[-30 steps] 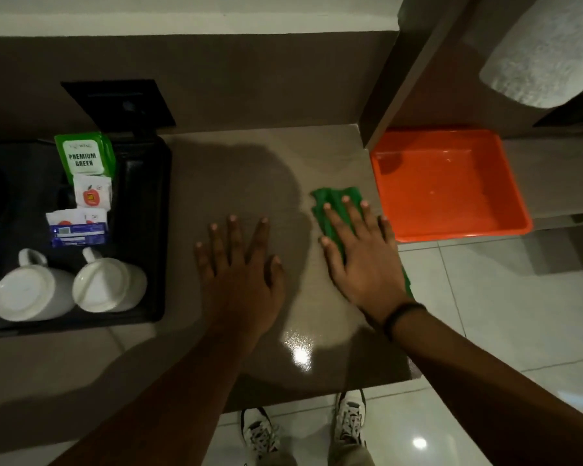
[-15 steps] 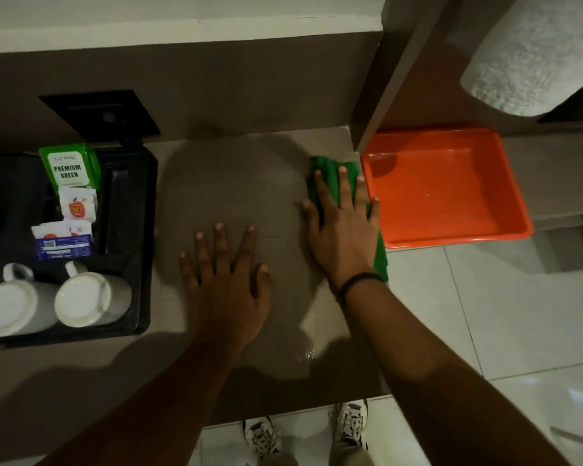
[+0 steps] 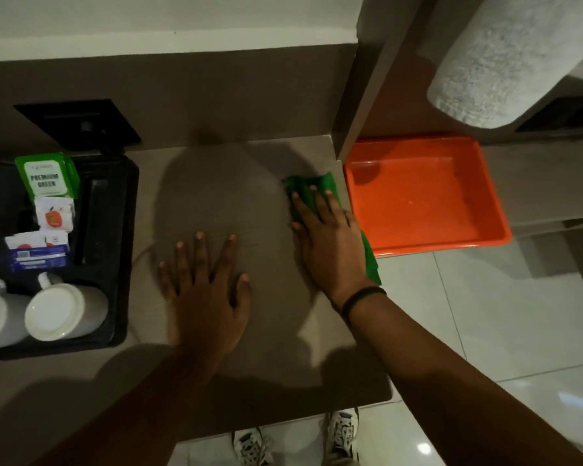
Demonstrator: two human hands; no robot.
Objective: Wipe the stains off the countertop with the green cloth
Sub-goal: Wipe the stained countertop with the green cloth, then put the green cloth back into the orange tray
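Note:
A green cloth (image 3: 305, 187) lies flat on the brown countertop (image 3: 223, 196), near its right edge. My right hand (image 3: 330, 245) presses down on the cloth with fingers spread, covering most of it; green shows beyond the fingertips and beside the wrist. My left hand (image 3: 204, 290) rests flat on the bare countertop to the left, fingers apart, holding nothing. I cannot make out any stains in the dim light.
A black tray (image 3: 122, 250) at the left holds tea sachets (image 3: 48, 178) and two white mugs (image 3: 59, 312). An orange tub (image 3: 418, 196) sits just right of the countertop edge, lower down. A grey towel (image 3: 505, 58) hangs at the upper right. Tiled floor lies below.
My right hand has slid the cloth away from me along the countertop's right edge, towards the back wall. My left hand has stayed flat in place.

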